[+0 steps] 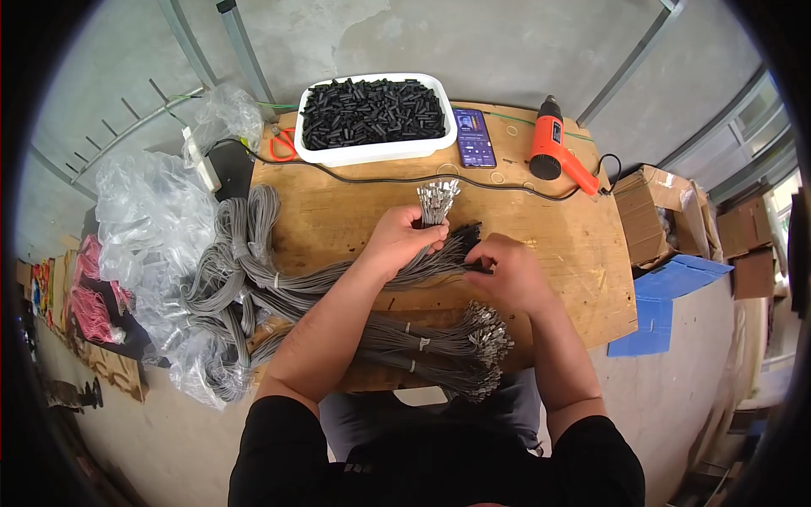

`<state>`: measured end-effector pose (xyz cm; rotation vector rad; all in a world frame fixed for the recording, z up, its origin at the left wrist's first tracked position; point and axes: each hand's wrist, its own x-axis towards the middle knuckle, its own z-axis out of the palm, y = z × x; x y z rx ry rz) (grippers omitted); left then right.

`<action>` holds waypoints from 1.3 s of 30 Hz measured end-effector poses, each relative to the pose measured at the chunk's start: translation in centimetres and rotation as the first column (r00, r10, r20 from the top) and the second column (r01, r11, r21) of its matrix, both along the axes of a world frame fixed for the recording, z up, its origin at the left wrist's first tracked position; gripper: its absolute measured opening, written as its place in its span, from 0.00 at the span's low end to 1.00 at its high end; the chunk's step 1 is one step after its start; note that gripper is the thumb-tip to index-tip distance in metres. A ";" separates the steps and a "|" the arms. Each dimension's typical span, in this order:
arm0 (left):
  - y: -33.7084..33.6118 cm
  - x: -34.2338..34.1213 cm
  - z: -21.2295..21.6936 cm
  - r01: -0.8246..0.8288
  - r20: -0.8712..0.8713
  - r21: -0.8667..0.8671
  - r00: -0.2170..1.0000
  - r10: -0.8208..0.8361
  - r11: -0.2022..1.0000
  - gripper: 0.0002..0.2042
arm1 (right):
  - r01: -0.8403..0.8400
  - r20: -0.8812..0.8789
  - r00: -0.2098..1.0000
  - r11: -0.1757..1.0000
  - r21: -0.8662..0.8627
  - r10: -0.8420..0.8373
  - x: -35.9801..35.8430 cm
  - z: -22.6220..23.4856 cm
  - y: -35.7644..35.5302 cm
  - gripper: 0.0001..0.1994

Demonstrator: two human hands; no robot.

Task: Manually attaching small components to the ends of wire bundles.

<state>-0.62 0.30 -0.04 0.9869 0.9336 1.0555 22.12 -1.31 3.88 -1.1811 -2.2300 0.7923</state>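
The bundle of grey wires (pixel 422 253) lies across the wooden table (pixel 574 253), gripped in the closed left hand (pixel 397 241), with its metal-tipped ends (pixel 438 201) fanning up just beyond the fingers. The right hand (pixel 511 272), just beside the left, pinches a black sleeve (pixel 477 269) at the dark-sleeved wire ends between the two hands. Nearer the person than both hands lie more tied wire bundles (pixel 439 346); beyond the hands sit a white tub of black sleeves (pixel 376 114), a phone (pixel 474 137) and an orange heat gun (pixel 553 148), with clear plastic bags (pixel 152 228) off to the left.
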 end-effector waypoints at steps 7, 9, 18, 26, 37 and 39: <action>-0.3 0.1 0.4 -0.027 -0.033 -0.017 0.999 0.026 0.999 0.07 | -0.008 0.217 0.974 0.946 0.325 -0.066 -0.9 -0.7 -1.6 0.05; -0.3 -0.1 0.3 -0.026 -0.018 -0.007 0.999 0.026 1.000 0.08 | -0.043 0.231 0.971 0.918 0.395 -0.054 -0.9 -0.3 -1.5 0.04; 0.0 -0.3 -0.2 -0.017 -0.037 0.020 0.999 0.018 1.000 0.08 | -0.212 0.327 0.945 0.765 0.608 0.002 -0.5 -1.1 -0.3 0.09; 0.0 0.0 -0.2 0.008 -0.057 0.060 0.998 -0.005 0.998 0.07 | 0.184 -0.377 0.907 0.982 -0.043 -0.187 -2.3 -0.4 1.5 0.10; -0.2 -0.4 0.2 0.011 0.004 0.039 1.000 -0.011 0.999 0.06 | 0.100 -0.485 0.867 0.993 -0.056 -0.115 -4.0 2.4 8.0 0.08; -0.2 -0.6 0.1 0.006 -0.025 0.032 1.000 -0.006 0.999 0.07 | 0.069 -0.299 0.953 0.996 0.061 -0.048 -5.7 4.2 10.8 0.10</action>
